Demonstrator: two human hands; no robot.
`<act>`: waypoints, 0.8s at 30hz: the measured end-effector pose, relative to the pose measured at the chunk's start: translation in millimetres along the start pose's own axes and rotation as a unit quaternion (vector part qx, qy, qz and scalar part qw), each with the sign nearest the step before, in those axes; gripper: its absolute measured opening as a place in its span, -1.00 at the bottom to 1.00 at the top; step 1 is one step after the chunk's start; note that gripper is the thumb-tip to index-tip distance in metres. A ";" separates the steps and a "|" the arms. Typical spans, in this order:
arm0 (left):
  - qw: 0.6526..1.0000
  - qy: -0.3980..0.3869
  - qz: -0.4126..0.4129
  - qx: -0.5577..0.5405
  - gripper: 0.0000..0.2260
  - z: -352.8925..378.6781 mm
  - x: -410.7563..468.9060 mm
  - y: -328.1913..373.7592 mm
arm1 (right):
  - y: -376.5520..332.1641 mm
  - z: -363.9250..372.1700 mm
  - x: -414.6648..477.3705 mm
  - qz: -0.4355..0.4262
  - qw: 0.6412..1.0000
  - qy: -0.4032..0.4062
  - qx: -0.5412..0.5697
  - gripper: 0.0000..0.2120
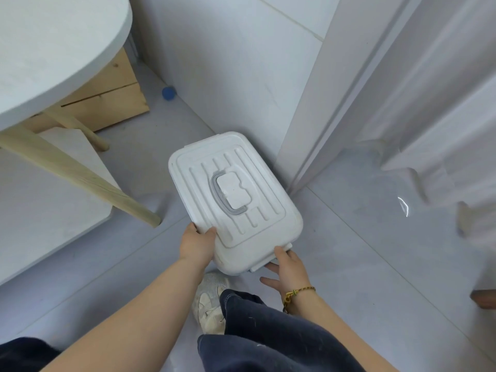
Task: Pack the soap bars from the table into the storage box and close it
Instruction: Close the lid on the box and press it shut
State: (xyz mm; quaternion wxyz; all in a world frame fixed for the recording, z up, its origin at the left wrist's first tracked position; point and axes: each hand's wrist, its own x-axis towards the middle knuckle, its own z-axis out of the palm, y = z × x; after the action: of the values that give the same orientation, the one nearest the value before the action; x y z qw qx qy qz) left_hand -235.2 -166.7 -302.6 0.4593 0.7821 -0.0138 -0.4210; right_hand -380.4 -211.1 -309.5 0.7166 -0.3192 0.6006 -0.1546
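The storage box point(257, 229), lid point(241, 157) on, is low by the wall, twelve o'clock from the person's feet. The left hand point(197, 242) clasps its seven o'clock edge, thumb over the lid. The right hand point(288, 267) pinches the five o'clock corner, thumb on top, fingers splayed beneath.

This looks like a room in a home, at a corner by a doorway: a pale glossy tiled floor point(349, 251) meets a plain white wall point(228, 63) and a white moulded door frame point(319, 103). A round white counter point(53, 49) on slanted pale wooden legs point(67, 167) stands near, with a light plywood crate point(112, 100) beneath it and a small blue round object point(168, 93) by the wall
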 end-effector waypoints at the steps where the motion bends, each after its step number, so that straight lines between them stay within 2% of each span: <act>1: 1.000 -0.004 0.001 -0.002 -0.73 -0.4 -0.8 -1.6 | 0.7 -1.9 0.4 -0.001 1.000 0.000 0.008 -0.62; 7: 0.999 -0.013 -0.004 -0.034 -0.73 0.3 2.1 -0.6 | 0.4 -3.1 2.2 -0.003 0.997 -0.013 0.077 -0.61; 12: 0.994 -0.023 -0.033 -0.099 -0.69 22.3 -0.3 6.4 | -21.9 -18.6 18.4 -0.006 0.999 -0.003 0.044 -0.54; 16: 0.988 -0.017 -0.063 -0.143 -0.65 42.9 -0.1 10.7 | -33.8 -31.4 35.0 0.031 0.997 0.014 0.076 -0.40; 17: 0.987 -0.015 -0.065 -0.147 -0.65 45.2 -0.1 10.3 | -32.4 -31.7 36.8 0.051 0.993 0.003 0.109 -0.43; 20: 0.988 -0.012 -0.060 -0.144 -0.64 48.6 4.0 7.7 | -26.3 -24.1 39.5 0.060 0.980 -0.028 0.187 -0.72; 22: 0.988 -0.017 -0.057 -0.141 -0.67 46.8 5.4 6.7 | -22.7 -19.5 39.2 0.034 0.982 -0.011 0.187 -0.76; 24: 0.988 -0.026 -0.056 -0.138 -0.73 44.9 6.5 6.5 | -23.0 -15.6 37.9 0.005 0.981 0.022 0.193 -0.70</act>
State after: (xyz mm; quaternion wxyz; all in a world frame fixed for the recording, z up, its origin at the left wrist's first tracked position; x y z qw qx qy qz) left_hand -258.7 -204.8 -312.2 0.5381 0.6993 0.0768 -0.4643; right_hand -382.9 -255.5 -324.8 0.7522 -0.1685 0.5765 -0.2712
